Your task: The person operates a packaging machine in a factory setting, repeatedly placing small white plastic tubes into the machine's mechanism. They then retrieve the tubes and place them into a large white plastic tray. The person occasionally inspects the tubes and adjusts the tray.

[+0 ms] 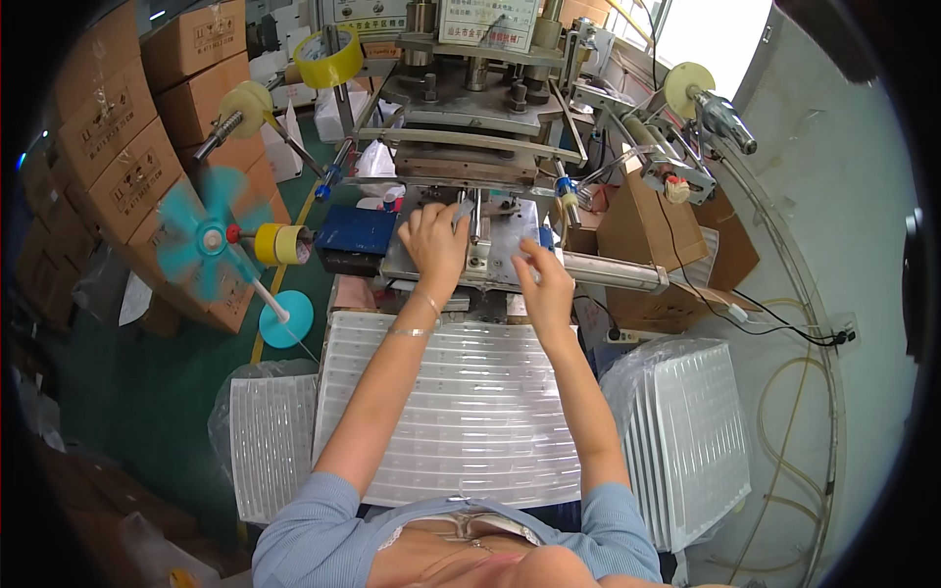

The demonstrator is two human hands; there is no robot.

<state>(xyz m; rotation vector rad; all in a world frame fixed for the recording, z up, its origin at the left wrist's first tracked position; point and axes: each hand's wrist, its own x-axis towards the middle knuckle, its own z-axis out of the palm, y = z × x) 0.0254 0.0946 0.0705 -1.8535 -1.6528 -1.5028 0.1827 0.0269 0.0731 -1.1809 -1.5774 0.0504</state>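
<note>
My left hand [435, 246] reaches over the metal bed plate [514, 228] of a hot-stamping press [470, 110]. A small clear plastic piece [463, 209] shows between its thumb and fingers, beside the metal rod fixture [476, 220] in the middle of the bed. My right hand [545, 283] is at the right front edge of the bed plate, with bent fingers and the thumb near the index finger. Whether something small and clear sits in it cannot be made out. Below my forearms lies a large white plastic tray [470, 411] with many narrow rows.
Stacked ribbed trays [684, 441] stand at the right and another tray [272, 448] at the left. A turquoise fan [213, 239], tape rolls [279, 244] and a blue metal box [356, 230] are left of the press. An air cylinder [617, 270] juts right. Cartons [117, 147] rise behind.
</note>
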